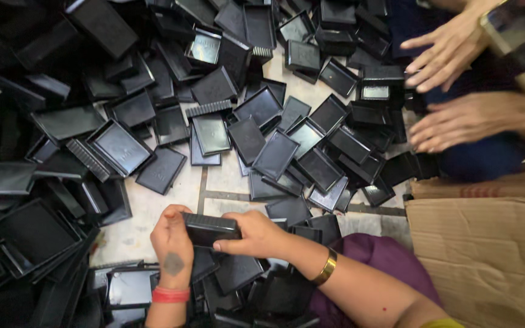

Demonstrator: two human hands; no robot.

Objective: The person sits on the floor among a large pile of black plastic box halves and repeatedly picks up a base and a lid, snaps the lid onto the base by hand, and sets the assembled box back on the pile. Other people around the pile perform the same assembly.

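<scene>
My left hand point(171, 243) and my right hand point(251, 234) both grip one small black plastic box point(211, 229), held level between them just above the floor. The left hand wraps its left end; the right hand's fingers and thumb pinch its right end. Around and beneath them lies a large heap of similar black plastic trays and lids point(214, 121), some face up, some tilted. Several more of them lie under my wrists point(238, 273).
Another person's two hands point(457, 79) reach into the pile at the upper right, over dark blue cloth. A brown cardboard box point(487, 249) stands at the lower right. Pale tiled floor point(153, 206) shows between the pieces. Purple fabric point(378, 255) covers my lap.
</scene>
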